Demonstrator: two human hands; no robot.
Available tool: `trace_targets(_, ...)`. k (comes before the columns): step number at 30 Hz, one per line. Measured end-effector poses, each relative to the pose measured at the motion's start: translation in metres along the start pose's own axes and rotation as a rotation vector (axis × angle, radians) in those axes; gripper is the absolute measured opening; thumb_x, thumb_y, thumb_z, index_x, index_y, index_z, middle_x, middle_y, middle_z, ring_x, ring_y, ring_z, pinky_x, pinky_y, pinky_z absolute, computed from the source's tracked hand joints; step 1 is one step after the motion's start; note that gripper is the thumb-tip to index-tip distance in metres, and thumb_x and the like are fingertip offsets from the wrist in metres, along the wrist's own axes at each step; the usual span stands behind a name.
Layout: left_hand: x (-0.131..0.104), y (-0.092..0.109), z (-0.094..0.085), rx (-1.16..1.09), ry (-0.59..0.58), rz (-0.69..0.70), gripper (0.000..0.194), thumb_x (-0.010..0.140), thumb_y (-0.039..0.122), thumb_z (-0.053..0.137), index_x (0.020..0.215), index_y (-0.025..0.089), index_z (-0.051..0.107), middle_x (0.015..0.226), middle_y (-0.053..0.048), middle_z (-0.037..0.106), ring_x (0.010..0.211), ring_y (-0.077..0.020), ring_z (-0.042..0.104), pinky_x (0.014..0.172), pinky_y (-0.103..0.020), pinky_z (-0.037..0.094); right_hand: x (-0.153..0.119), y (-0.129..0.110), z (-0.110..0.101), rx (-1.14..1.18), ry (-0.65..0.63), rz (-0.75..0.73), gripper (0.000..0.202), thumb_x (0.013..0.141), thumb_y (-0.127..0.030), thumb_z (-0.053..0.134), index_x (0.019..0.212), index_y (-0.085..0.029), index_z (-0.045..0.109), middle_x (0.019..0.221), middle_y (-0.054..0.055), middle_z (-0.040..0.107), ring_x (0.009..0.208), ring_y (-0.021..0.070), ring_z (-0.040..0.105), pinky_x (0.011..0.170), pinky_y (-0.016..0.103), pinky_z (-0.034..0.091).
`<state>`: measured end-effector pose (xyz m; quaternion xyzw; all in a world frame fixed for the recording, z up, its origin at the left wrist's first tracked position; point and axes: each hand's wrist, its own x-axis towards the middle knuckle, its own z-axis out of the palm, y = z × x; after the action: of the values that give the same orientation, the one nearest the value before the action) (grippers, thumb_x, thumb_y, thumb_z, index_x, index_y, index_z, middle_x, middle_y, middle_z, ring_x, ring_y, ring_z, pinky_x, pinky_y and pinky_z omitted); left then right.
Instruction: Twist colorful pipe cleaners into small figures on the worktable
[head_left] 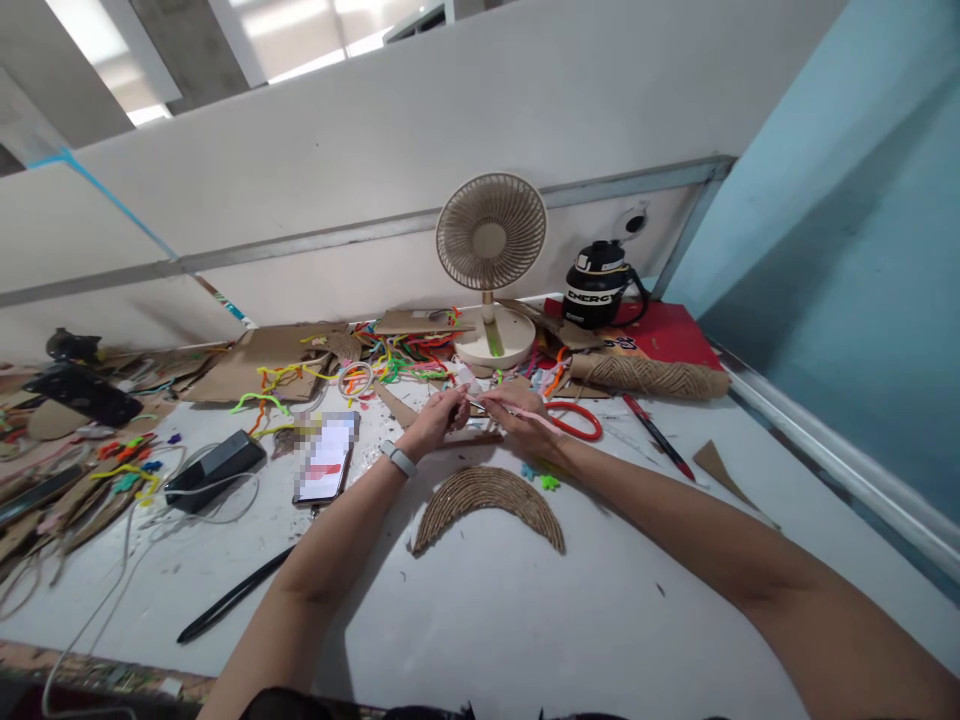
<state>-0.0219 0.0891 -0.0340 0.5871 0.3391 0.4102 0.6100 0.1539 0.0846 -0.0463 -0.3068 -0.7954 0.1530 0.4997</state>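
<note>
Just beyond the twine crescent (487, 489), the left hand (437, 418) and right hand (519, 412) work with fingertips close together, the right pinching a pink strip (540, 418). A smartphone (328, 458) lies left of the crescent; well beyond it stand a desk fan (490, 240) and, farther right, a black jug (589, 283) marked "ENERGY".

Whatever my left hand (437, 418) pinches is too small to tell, and the near end of a pink strip (538, 418) vanishes among the fingertips of my right hand (519, 428). My wrist covers part of a red loop (591, 424); pixelation blurs a phone (322, 470) screen; the frame's edge crops both my arms (360, 525).
</note>
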Motion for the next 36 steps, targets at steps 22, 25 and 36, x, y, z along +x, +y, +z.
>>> trace_targets(22, -0.002, 0.008, -0.007, 0.126, 0.007, 0.162, 0.050, 0.084, 0.059, 0.044, 0.058, 0.016, 0.042, 0.049, 0.005, 0.039, 0.044, -0.0057, 0.031, 0.044, -0.022, 0.022, 0.028, -0.021, -0.013, 0.359, -0.170, 0.504, 0.031, 0.081, -0.043, 0.057, 0.064, -0.018, 0.060, 0.058, -0.001, 0.056, 0.055, 0.0127, 0.050, 0.050, 0.025, 0.038)
trace_targets(25, -0.004, 0.012, -0.005, 0.157, -0.040, 0.201, 0.050, 0.085, 0.059, 0.042, 0.058, 0.016, 0.042, 0.049, 0.004, 0.038, 0.043, -0.0058, 0.031, 0.044, -0.022, 0.024, 0.028, -0.019, -0.012, 0.554, -0.138, 0.617, 0.025, 0.076, -0.041, 0.062, 0.065, -0.018, 0.060, 0.059, -0.002, 0.057, 0.055, 0.0121, 0.052, 0.053, 0.025, 0.040)
trace_targets(36, -0.018, 0.020, 0.014, 0.364, -0.523, 0.022, 0.054, 0.083, 0.062, 0.042, 0.059, 0.015, 0.049, 0.051, 0.000, 0.048, 0.044, -0.0086, 0.044, 0.044, -0.022, 0.035, -0.043, -0.039, -0.014, 0.837, 0.092, 0.807, 0.030, 0.076, -0.042, 0.063, 0.101, -0.024, 0.061, 0.077, 0.000, 0.065, 0.063, 0.0127, 0.059, 0.055, 0.024, 0.048)
